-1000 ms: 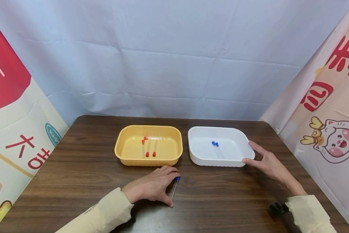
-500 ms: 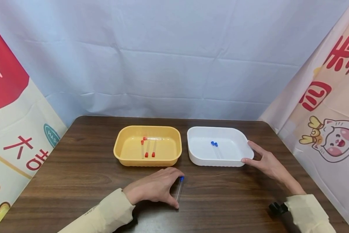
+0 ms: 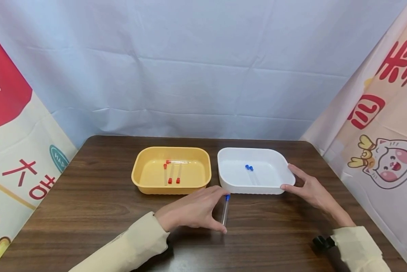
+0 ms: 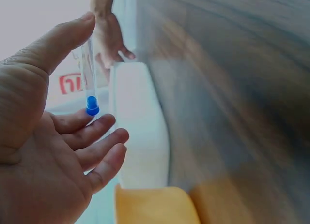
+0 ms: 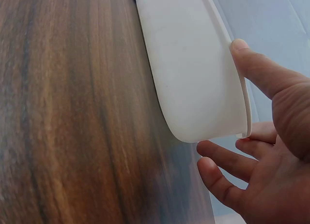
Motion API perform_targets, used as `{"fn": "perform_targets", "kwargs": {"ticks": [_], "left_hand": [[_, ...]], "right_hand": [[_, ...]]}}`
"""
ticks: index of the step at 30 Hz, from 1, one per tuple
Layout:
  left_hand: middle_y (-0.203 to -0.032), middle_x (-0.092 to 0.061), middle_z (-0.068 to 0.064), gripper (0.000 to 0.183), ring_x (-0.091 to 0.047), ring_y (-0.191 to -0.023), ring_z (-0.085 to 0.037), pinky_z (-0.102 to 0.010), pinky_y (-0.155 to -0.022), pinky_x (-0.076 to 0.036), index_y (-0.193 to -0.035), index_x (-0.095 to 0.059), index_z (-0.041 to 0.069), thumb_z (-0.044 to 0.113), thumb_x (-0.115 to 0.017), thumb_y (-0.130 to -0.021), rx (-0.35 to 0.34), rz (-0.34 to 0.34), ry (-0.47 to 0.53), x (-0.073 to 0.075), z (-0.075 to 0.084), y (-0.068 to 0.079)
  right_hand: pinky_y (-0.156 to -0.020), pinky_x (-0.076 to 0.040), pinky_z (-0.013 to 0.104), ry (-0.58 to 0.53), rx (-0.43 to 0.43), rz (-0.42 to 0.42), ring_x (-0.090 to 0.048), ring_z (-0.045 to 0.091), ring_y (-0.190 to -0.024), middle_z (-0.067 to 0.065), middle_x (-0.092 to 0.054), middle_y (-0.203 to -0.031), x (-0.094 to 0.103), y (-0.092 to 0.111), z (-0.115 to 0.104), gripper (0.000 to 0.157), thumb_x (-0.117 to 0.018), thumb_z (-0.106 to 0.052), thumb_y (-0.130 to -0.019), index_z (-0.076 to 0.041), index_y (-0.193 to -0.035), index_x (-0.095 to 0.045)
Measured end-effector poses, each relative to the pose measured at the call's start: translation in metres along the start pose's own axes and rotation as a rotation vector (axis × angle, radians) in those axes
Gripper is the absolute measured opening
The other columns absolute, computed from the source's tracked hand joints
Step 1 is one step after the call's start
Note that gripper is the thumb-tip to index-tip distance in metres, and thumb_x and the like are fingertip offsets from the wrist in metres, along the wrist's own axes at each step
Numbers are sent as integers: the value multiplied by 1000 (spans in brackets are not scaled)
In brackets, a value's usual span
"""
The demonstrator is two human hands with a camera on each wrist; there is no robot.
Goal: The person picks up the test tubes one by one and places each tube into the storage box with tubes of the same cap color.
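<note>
My left hand (image 3: 196, 209) pinches a clear test tube with a blue cap (image 3: 225, 209), thumb at the plain end and a fingertip at the cap. In the left wrist view the tube (image 4: 88, 71) spans the gap between thumb and index finger, off the table. Just beyond it in the head view stands a white tray (image 3: 251, 189), with two blue-capped tubes (image 3: 252, 173) lying inside. At the tray's right end my right hand (image 3: 310, 190) holds it, the thumb (image 5: 240, 45) on the rim and other fingers around the corner.
Left of the white tray stands a yellow tray (image 3: 171, 190), its near side partly behind my left hand. Several red-capped tubes (image 3: 170, 180) lie in it. Both trays stand on a dark wooden table (image 3: 88, 196), with a pale cloth (image 3: 190, 75) hanging behind.
My left hand has carried the blue-capped test tube rightward and slightly forward, up from the table toward the white tray. The right hand stays at the white tray's end.
</note>
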State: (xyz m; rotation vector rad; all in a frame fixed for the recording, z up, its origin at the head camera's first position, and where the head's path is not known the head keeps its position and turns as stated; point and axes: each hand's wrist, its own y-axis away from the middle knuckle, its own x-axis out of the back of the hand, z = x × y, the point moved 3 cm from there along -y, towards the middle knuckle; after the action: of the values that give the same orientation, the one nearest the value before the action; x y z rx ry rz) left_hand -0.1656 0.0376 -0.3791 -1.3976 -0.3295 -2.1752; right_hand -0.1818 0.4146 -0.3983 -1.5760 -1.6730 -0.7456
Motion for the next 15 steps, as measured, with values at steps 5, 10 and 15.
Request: {"fn": "perform_targets", "kwargs": {"ticks": [5, 10, 15], "left_hand": [[-149, -51, -2, 94, -52, -132, -13, -31, -112, -41, -151, -44, 9, 57, -84, -81, -37, 34, -21, 9, 10, -11], [-147, -52, -2, 92, -53, -128, -12, -29, -110, -42, -150, -46, 10, 58, -83, -82, -7, 17, -2, 15, 14, -21], [-149, -52, -1, 93, -53, -128, -12, -29, -111, -42, -152, -45, 12, 58, -84, -81, 19, 28, 22, 22, 17, -31]], "right_hand": [[-107, -34, 70, -1, -5, -3, -32, 58, -142, 34, -25, -161, 0, -1, 1, 100, -81, -36, -91, 6, -161, -22], [-108, -34, 71, -11, -7, -4, -31, 57, -143, 33, -25, -162, 0, 0, 2, 100, -81, -36, -91, 5, -161, -22], [-107, -34, 72, -17, -4, -4, -31, 57, -143, 33, -26, -161, 0, 0, 1, 99, -81, -35, -91, 4, -161, -23]]}}
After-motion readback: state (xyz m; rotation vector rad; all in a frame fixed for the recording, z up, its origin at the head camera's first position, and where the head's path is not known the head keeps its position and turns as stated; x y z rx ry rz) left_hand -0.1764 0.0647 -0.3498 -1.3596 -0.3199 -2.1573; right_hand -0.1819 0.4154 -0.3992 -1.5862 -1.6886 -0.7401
